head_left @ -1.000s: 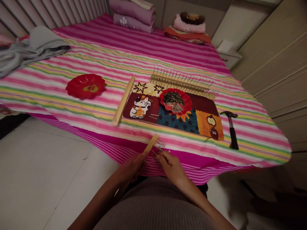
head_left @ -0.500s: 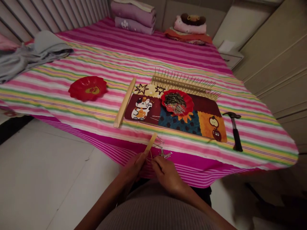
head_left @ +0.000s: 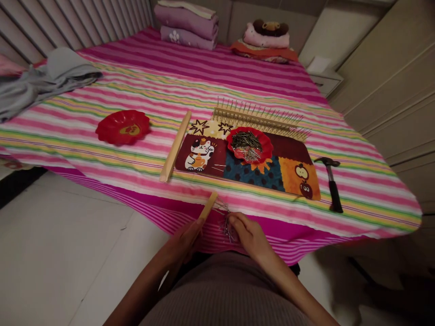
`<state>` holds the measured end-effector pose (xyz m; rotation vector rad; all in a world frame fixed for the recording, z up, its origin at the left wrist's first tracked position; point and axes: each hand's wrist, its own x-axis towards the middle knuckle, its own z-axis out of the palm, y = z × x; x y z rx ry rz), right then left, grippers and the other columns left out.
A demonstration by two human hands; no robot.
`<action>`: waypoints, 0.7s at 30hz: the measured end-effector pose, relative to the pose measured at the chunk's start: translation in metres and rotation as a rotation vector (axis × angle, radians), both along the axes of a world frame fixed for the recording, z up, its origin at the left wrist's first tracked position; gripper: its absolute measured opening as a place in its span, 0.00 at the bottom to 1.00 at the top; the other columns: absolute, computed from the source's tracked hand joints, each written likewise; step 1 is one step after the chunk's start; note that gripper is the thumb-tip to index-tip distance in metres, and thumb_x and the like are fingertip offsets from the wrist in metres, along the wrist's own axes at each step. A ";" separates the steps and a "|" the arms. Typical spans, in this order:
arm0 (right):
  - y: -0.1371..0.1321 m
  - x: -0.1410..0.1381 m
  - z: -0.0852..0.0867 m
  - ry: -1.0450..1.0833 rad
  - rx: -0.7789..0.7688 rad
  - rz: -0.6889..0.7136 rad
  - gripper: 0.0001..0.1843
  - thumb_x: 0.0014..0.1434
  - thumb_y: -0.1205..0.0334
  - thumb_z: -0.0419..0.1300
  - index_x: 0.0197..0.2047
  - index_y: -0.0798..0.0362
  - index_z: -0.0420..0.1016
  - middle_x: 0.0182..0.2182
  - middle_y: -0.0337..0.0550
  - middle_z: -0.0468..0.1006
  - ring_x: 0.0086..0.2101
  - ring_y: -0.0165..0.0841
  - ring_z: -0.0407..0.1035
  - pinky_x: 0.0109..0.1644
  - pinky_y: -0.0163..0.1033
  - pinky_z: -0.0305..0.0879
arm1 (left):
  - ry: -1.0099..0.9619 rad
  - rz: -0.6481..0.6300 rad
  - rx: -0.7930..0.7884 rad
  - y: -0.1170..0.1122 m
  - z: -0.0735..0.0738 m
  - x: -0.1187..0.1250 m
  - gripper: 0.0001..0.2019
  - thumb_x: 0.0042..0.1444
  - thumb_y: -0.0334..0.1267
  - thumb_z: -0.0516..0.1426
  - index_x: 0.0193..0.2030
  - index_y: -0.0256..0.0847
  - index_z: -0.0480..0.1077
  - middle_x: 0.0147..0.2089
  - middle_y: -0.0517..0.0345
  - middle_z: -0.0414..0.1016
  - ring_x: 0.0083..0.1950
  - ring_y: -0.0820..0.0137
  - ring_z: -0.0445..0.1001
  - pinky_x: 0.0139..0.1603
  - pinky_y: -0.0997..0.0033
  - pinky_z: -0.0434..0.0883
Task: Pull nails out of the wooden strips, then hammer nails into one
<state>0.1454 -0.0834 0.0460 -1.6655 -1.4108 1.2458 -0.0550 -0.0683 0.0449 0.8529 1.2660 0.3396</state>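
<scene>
My left hand point(head_left: 186, 237) is wrapped round a pale wooden stick point(head_left: 208, 207), which points up and away from me over the bed's near edge. Several thin silvery nails point(head_left: 222, 206) show beside the stick's far end; whether they are fixed in it I cannot tell. To the right, my right hand point(head_left: 249, 233) has its fingertips pinched at a loose bunch of nails point(head_left: 228, 231), partly blurred. Beyond both hands lies a patterned board point(head_left: 254, 176) with a cat picture, bearing a red scalloped dish point(head_left: 268, 147) full of nails.
A wooden strip point(head_left: 176, 147) lies left of the board, and a second red dish point(head_left: 122, 127) farther left. Wooden strips with rows of upright nails point(head_left: 258, 115) stand behind it. A hammer point(head_left: 333, 185) rests at the right. Grey clothing point(head_left: 50, 77) and folded blankets point(head_left: 188, 27) lie farther off.
My right hand has moved right and slightly forward, away from the stick to the bunch of nails. The stick in my left hand has shifted slightly left.
</scene>
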 end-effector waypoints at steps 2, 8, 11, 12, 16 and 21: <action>0.002 -0.007 0.005 0.089 -0.046 -0.010 0.19 0.63 0.47 0.47 0.29 0.49 0.66 0.20 0.35 0.66 0.23 0.31 0.62 0.29 0.37 0.57 | -0.004 -0.073 0.066 -0.004 -0.002 0.000 0.28 0.54 0.68 0.46 0.25 0.42 0.59 0.18 0.67 0.58 0.18 0.76 0.55 0.18 0.75 0.52; -0.001 -0.025 -0.005 0.231 -0.138 -0.069 0.14 0.58 0.51 0.53 0.25 0.49 0.63 0.20 0.35 0.65 0.21 0.28 0.58 0.24 0.34 0.53 | 0.057 -0.163 0.258 0.000 -0.003 0.001 0.27 0.55 0.66 0.45 0.31 0.41 0.64 0.20 0.65 0.62 0.20 0.72 0.61 0.21 0.73 0.57; -0.001 -0.027 -0.005 0.621 -0.629 -0.077 0.08 0.55 0.56 0.55 0.28 0.50 0.62 0.19 0.31 0.63 0.15 0.22 0.51 0.17 0.28 0.39 | 0.088 -0.178 0.380 0.005 0.002 0.006 0.25 0.57 0.62 0.47 0.36 0.40 0.67 0.28 0.61 0.69 0.27 0.70 0.65 0.28 0.71 0.62; -0.001 -0.026 -0.003 0.730 -0.765 -0.067 0.07 0.54 0.58 0.55 0.29 0.51 0.61 0.19 0.31 0.63 0.14 0.20 0.48 0.16 0.27 0.35 | 0.080 -0.197 0.412 0.005 0.005 0.007 0.24 0.58 0.60 0.47 0.38 0.40 0.68 0.31 0.60 0.70 0.30 0.69 0.67 0.31 0.70 0.63; -0.002 -0.021 0.006 0.875 -0.916 0.008 0.09 0.55 0.57 0.55 0.28 0.52 0.61 0.16 0.29 0.61 0.13 0.18 0.41 0.16 0.25 0.30 | -0.002 -0.241 0.417 0.005 0.010 0.009 0.21 0.57 0.57 0.50 0.36 0.40 0.70 0.34 0.58 0.72 0.36 0.67 0.69 0.38 0.70 0.65; -0.009 -0.007 0.005 0.796 -0.808 0.051 0.13 0.50 0.54 0.59 0.26 0.51 0.59 0.17 0.27 0.58 0.14 0.18 0.38 0.17 0.27 0.29 | -0.010 0.024 0.158 0.010 0.005 -0.009 0.25 0.55 0.65 0.48 0.27 0.44 0.59 0.18 0.69 0.52 0.17 0.76 0.49 0.17 0.74 0.51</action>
